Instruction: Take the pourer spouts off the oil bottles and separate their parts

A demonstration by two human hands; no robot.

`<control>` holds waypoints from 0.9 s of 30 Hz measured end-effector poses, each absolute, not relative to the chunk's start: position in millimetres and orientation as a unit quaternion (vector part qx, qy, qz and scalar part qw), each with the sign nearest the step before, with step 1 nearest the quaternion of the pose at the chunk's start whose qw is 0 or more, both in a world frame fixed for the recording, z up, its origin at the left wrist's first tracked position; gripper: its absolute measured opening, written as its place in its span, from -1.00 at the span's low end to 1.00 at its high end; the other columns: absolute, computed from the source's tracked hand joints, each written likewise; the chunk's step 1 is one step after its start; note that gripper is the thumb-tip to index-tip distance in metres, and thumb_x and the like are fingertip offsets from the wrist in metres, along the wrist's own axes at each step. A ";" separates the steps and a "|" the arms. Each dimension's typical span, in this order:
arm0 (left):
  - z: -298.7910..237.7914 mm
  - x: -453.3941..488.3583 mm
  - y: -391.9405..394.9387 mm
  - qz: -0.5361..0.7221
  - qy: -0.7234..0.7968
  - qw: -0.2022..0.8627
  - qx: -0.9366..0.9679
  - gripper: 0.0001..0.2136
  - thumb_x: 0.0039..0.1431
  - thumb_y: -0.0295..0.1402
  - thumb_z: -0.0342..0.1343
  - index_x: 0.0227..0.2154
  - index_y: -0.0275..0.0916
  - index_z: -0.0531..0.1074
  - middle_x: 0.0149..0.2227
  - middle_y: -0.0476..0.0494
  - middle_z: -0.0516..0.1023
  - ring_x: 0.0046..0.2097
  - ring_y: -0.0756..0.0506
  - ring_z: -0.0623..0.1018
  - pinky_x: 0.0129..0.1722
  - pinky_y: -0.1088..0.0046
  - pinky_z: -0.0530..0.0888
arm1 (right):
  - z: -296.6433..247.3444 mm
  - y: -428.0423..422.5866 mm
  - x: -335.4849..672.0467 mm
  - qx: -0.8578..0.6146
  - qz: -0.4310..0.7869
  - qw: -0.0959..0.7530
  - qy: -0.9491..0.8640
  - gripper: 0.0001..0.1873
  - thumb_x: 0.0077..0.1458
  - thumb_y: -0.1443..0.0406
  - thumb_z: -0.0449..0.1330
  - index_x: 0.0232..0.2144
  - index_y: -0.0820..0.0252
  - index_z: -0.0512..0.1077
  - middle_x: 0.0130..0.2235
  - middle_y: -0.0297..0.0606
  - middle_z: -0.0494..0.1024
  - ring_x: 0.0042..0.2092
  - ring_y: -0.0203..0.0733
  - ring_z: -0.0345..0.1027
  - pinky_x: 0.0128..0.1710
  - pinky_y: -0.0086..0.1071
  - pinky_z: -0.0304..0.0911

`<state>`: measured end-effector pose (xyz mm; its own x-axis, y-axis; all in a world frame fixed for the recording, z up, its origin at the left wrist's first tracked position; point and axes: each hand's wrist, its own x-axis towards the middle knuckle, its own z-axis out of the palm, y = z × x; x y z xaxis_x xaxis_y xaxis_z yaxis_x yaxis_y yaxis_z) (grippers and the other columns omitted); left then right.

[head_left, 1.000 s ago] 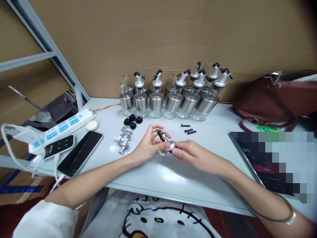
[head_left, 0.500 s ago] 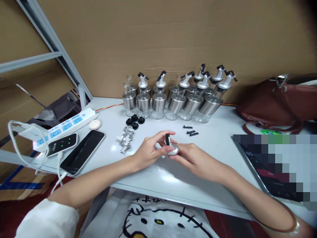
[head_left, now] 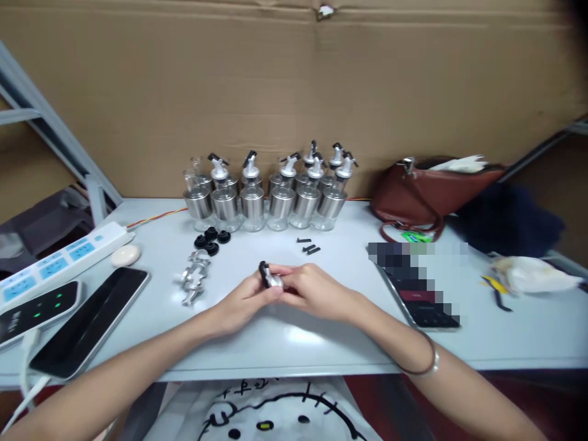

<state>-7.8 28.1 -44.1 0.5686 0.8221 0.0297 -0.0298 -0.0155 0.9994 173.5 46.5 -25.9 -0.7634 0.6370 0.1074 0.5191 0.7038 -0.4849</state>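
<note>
Over the front half of the table, my left hand (head_left: pixel 243 301) is closed on a silver bottle pourer (head_left: pixel 274 281) with a black flip lever. My right hand (head_left: pixel 316 288) meets it from the other side, its fingers closed around the pourer's far end, which they partly hide. Left of my hands lie several silver spout pieces (head_left: pixel 195 275) in a column and several black rubber stoppers (head_left: pixel 212 240). Beyond my hands are a few small black levers (head_left: pixel 311 248). Glass oil bottles (head_left: pixel 252 208) with steel sleeves stand in rows at the back, several fitted with pourers.
On the left are a power strip (head_left: pixel 59 260), a round white case (head_left: pixel 125 255), a Wi-Fi device (head_left: pixel 39 312) and a phone (head_left: pixel 92 321). A tablet-like device (head_left: pixel 427 306), brown handbag (head_left: pixel 427 196) and white plastic bag (head_left: pixel 533 274) are on the right. Cardboard (head_left: pixel 294 79) stands behind.
The view has swung right, showing more of the table's right side. The black lever on the held pourer now tilts over to the left. Both hands still hold the pourer, closer together.
</note>
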 end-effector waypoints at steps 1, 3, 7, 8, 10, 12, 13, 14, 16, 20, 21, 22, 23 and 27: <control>-45.0 -7.4 28.3 0.357 0.335 0.616 0.617 -0.74 0.19 -0.21 0.04 -0.12 -0.21 0.40 -0.08 -0.17 0.47 -0.03 -0.12 0.43 0.04 0.34 0.31 | -24.4 46.5 174.5 -0.317 0.210 0.144 -0.914 -0.62 0.19 0.14 0.08 -0.56 0.23 0.42 -0.55 -0.33 0.43 -0.55 -0.37 0.17 -0.48 -0.46 0.03; -47.9 -6.9 30.1 0.378 0.375 0.599 0.598 -0.77 0.19 -0.19 0.03 -0.21 -0.22 0.39 -0.29 -0.08 0.46 -0.22 -0.06 0.43 -0.13 0.42 0.35 | -20.6 46.4 176.9 -0.327 0.188 0.181 -0.908 -0.56 0.12 0.03 0.14 -0.61 0.23 0.39 -0.61 -0.38 0.36 -0.57 -0.38 0.13 -0.49 -0.46 0.00; -53.8 -5.4 32.8 0.340 0.415 0.578 0.615 -0.79 0.08 -0.19 0.11 -0.42 -0.24 0.34 -0.53 0.08 0.27 -0.47 0.03 0.26 -0.40 0.51 0.26 | -14.6 48.3 181.4 -0.320 0.142 0.275 -0.895 -0.62 0.17 0.05 0.08 -0.23 0.25 0.43 -0.35 -0.27 0.48 -0.41 -0.33 0.26 -0.38 -0.47 0.13; -54.8 -4.3 32.3 0.329 0.421 0.569 0.625 -0.78 0.03 -0.20 0.16 -0.47 -0.25 0.32 -0.53 0.08 0.27 -0.47 0.04 0.25 -0.40 0.51 0.25 | -14.7 49.2 182.1 -0.304 0.129 0.276 -0.903 -0.63 0.21 0.08 0.05 -0.14 0.25 0.41 -0.29 -0.24 0.49 -0.35 -0.31 0.29 -0.34 -0.46 0.16; -55.8 -1.6 30.2 0.316 0.435 0.554 0.636 -0.76 -0.07 -0.23 0.22 -0.50 -0.26 0.30 -0.51 0.06 0.30 -0.44 0.03 0.27 -0.40 0.51 0.26 | -17.5 51.1 182.4 -0.267 0.105 0.255 -0.923 -0.65 0.26 0.15 -0.01 -0.08 0.25 0.40 -0.25 -0.21 0.49 -0.28 -0.29 0.32 -0.29 -0.45 0.19; -55.3 1.2 28.1 0.327 0.447 0.543 0.632 -0.75 -0.11 -0.28 0.24 -0.44 -0.25 0.31 -0.46 0.05 0.34 -0.40 0.02 0.31 -0.38 0.51 0.28 | -22.3 52.0 181.2 -0.244 0.073 0.235 -0.938 -0.67 0.28 0.19 -0.03 -0.14 0.26 0.44 -0.27 -0.21 0.50 -0.29 -0.29 0.34 -0.29 -0.43 0.18; -54.3 2.2 27.3 0.343 0.452 0.535 0.626 -0.74 -0.12 -0.31 0.24 -0.38 -0.24 0.30 -0.43 0.05 0.35 -0.39 0.02 0.32 -0.37 0.52 0.29 | -24.8 52.0 180.2 -0.244 0.052 0.228 -0.941 -0.67 0.28 0.20 -0.03 -0.18 0.27 0.46 -0.28 -0.22 0.51 -0.31 -0.28 0.34 -0.31 -0.42 0.17; -52.8 2.9 26.9 0.362 0.457 0.527 0.618 -0.71 -0.13 -0.35 0.22 -0.32 -0.23 0.28 -0.40 0.06 0.35 -0.37 0.02 0.34 -0.35 0.52 0.30 | -27.0 51.7 179.1 -0.249 0.029 0.225 -0.942 -0.66 0.28 0.19 -0.03 -0.21 0.26 0.47 -0.30 -0.22 0.51 -0.32 -0.28 0.34 -0.32 -0.41 0.15; -48.4 3.2 26.6 0.390 0.466 0.519 0.602 -0.65 -0.14 -0.39 0.19 -0.25 -0.19 0.22 -0.39 0.08 0.34 -0.37 0.03 0.35 -0.36 0.55 0.30 | -30.1 50.6 176.6 -0.264 -0.010 0.230 -0.937 -0.63 0.29 0.16 -0.05 -0.24 0.26 0.48 -0.33 -0.21 0.52 -0.34 -0.26 0.34 -0.35 -0.38 0.12; -39.6 1.8 27.2 0.393 0.463 0.535 0.588 -0.63 -0.12 -0.39 0.14 -0.22 -0.17 0.16 -0.44 0.12 0.30 -0.47 0.07 0.30 -0.47 0.59 0.25 | -31.7 47.6 171.9 -0.274 -0.022 0.260 -0.926 -0.60 0.31 0.18 -0.11 -0.20 0.29 0.45 -0.38 -0.21 0.52 -0.37 -0.27 0.35 -0.40 -0.38 0.10; -38.7 1.6 27.5 0.392 0.461 0.540 0.585 -0.64 -0.12 -0.39 0.12 -0.22 -0.17 0.16 -0.45 0.14 0.29 -0.49 0.08 0.27 -0.50 0.59 0.23 | -31.5 46.7 171.0 -0.276 -0.020 0.264 -0.924 -0.60 0.31 0.20 -0.11 -0.20 0.30 0.45 -0.39 -0.20 0.52 -0.39 -0.27 0.35 -0.40 -0.38 0.10; -38.6 1.6 27.6 0.392 0.461 0.544 0.582 -0.64 -0.12 -0.39 0.11 -0.21 -0.17 0.15 -0.46 0.15 0.28 -0.51 0.09 0.25 -0.51 0.60 0.21 | -31.1 45.9 170.3 -0.282 -0.013 0.269 -0.921 -0.61 0.31 0.20 -0.10 -0.18 0.31 0.44 -0.40 -0.20 0.52 -0.39 -0.26 0.34 -0.40 -0.38 0.11; -39.1 1.6 27.7 0.392 0.460 0.548 0.578 -0.64 -0.12 -0.40 0.10 -0.21 -0.17 0.15 -0.46 0.15 0.27 -0.52 0.10 0.23 -0.52 0.60 0.20 | -30.6 45.0 169.8 -0.296 0.000 0.278 -0.914 -0.63 0.29 0.19 -0.08 -0.14 0.32 0.42 -0.39 -0.20 0.52 -0.39 -0.26 0.35 -0.39 -0.37 0.13; -42.9 1.9 26.2 0.398 0.448 0.565 0.567 -0.63 -0.17 -0.44 0.10 -0.23 -0.17 0.15 -0.46 0.15 0.27 -0.49 0.10 0.25 -0.50 0.60 0.21 | -29.2 43.1 170.8 -0.320 0.078 0.313 -0.891 -0.55 0.23 0.13 0.03 0.08 0.25 0.27 -0.30 -0.21 0.53 -0.35 -0.27 0.36 -0.30 -0.38 0.22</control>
